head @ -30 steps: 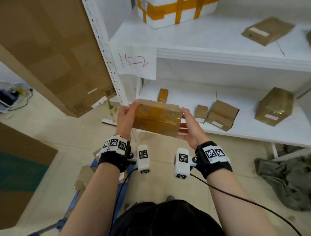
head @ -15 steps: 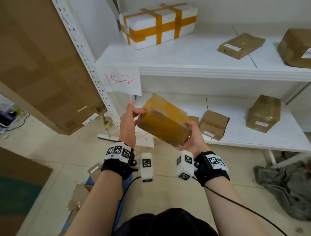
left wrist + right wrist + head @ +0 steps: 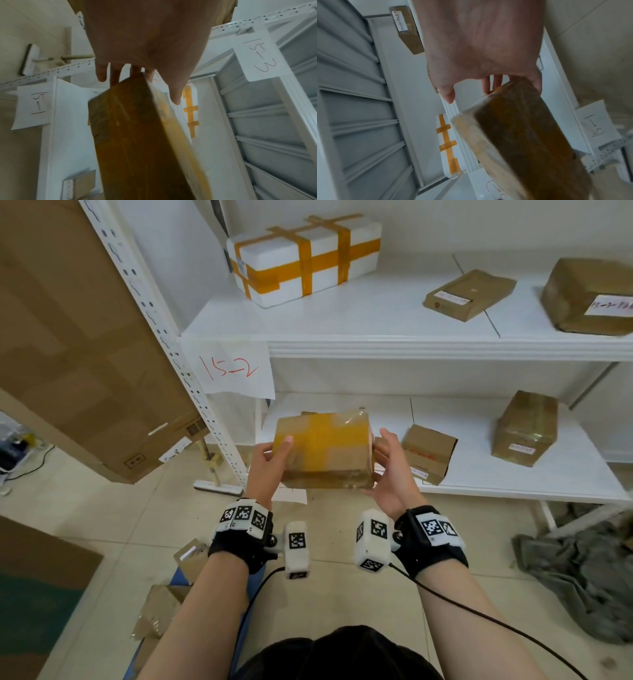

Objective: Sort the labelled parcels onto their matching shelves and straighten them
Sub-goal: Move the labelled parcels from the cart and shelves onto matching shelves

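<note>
I hold a brown parcel wrapped in clear and orange tape, level, in front of the lower shelf. My left hand grips its left end, thumb on top. My right hand cups its right end. No label shows on the upper face. In the wrist views the parcel runs away from each palm. A paper sign "15-2" hangs on the upper shelf's edge. Signs "15-1" and "15-3" mark other levels.
The upper shelf carries a white foam box with orange tape and two brown parcels. Two more parcels lie on the lower shelf. A big carton leans at left. Loose parcels and grey cloth lie on the floor.
Both hands have turned the parcel: it stood tilted half a second ago and now lies level with a broad taped face up. My left thumb has moved onto its top.
</note>
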### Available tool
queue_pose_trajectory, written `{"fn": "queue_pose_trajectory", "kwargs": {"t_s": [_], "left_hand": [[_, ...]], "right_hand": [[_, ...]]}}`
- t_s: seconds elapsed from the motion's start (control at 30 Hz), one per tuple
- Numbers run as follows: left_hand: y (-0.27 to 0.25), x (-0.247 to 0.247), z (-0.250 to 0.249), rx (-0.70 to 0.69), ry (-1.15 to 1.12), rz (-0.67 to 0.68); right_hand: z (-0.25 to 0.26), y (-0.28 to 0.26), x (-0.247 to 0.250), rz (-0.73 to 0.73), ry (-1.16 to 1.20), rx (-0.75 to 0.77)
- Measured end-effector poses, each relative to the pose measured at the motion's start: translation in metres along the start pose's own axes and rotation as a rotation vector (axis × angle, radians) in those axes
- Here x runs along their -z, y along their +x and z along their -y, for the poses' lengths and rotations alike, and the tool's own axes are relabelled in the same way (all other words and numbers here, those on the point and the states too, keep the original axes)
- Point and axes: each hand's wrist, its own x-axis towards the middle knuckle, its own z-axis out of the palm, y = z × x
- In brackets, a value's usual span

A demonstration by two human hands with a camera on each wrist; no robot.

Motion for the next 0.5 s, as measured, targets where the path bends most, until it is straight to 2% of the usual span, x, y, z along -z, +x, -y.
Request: {"fn": "queue_pose_trajectory", "kwargs": {"t_s": [0.1, 0.23, 0.5], "left_hand": [[-0.001, 0.002, 0.002, 0.085, -0.035, 0.012], [-0.016, 0.001, -0.007, 0.166, -0.207, 0.025], [-0.02, 0.0, 0.003, 0.212, -0.314, 0.078]], "right_hand": [[0.002, -0.002, -0.003, 0.031, -0.027, 0.04], [0.002, -0.006, -0.008, 0.063, -0.158, 0.12], [0.015, -0.016, -0.017, 0.098, -0.262, 0.189]]}}
